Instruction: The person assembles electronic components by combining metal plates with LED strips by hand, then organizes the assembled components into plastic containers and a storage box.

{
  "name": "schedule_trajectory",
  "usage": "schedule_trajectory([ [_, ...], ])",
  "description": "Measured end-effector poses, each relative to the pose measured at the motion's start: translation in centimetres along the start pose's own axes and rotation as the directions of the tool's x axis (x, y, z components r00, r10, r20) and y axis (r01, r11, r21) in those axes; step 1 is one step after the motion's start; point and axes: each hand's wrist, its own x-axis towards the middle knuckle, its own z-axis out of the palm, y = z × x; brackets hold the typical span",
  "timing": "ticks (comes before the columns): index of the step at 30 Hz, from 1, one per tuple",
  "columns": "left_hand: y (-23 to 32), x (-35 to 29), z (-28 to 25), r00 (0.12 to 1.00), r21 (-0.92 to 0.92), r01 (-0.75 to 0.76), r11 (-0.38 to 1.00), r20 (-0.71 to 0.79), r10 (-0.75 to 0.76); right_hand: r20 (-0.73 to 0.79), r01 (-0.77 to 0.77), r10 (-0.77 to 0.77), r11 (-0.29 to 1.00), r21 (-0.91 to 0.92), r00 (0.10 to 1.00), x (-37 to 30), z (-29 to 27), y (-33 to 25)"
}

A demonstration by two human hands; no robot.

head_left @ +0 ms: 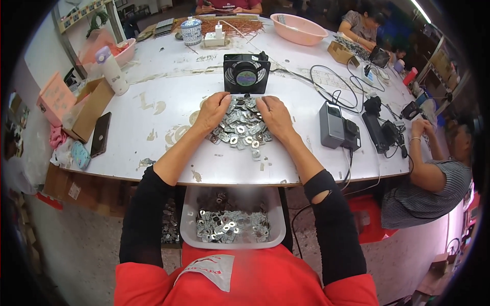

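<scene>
A heap of small silvery metal parts [240, 125], many with a hole in the middle, lies on the white table before me. My left hand [214, 109] curls round the heap's far left side, fingers pressed together against the parts. Opposite it, my right hand [275, 115] is closed in the same cupped way at the far right side. Some fingertips are hidden among the parts. Just beyond the heap stands a square black fan [246, 74]. Below the table edge, a whitish plastic tub [189, 224] at my lap holds many more such metal parts.
To the left are a phone [100, 134], a cardboard box [92, 115] and a tumbler [112, 71]. Right of the heap stand a grey boxy device [333, 125] and black cables. A pink basin [299, 29] sits farther back. Other people sit round the table, one close on my right.
</scene>
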Motion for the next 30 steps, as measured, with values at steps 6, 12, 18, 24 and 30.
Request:
schedule_trajectory([
  [6, 1.1, 0.9, 0.4, 0.996, 0.045, -0.043, 0.998, 0.079, 0.039, 0.026, 0.073, -0.075, 0.997, 0.039, 0.997, 1.2, 1.0, -1.6],
  [12, -0.4, 1.8, 1.3, 0.966, 0.098, -0.225, 0.969, 0.154, 0.208, 0.089, 0.132, -0.121, 0.983, -0.130, 0.989, 1.8, 1.6, -1.0],
  [18, 0.1, 1.1, 1.2, 0.942, 0.149, -0.286, 0.947, 0.225, 0.249, 0.119, 0.188, -0.188, 0.982, 0.011, 0.975, 1.1, 1.3, -1.2],
  [24, 1.5, -0.9, 0.7, 0.945, 0.055, -0.186, 0.981, 0.284, 0.163, 0.126, 0.185, -0.205, 0.970, 0.158, 0.971, -0.3, 0.9, -2.5],
  [30, 0.9, -3.5, 0.0, 0.964, -0.030, -0.204, 0.978, 0.166, 0.207, 0.136, 0.146, -0.181, 0.961, 0.236, 0.974, -2.6, 0.2, -4.8],
])
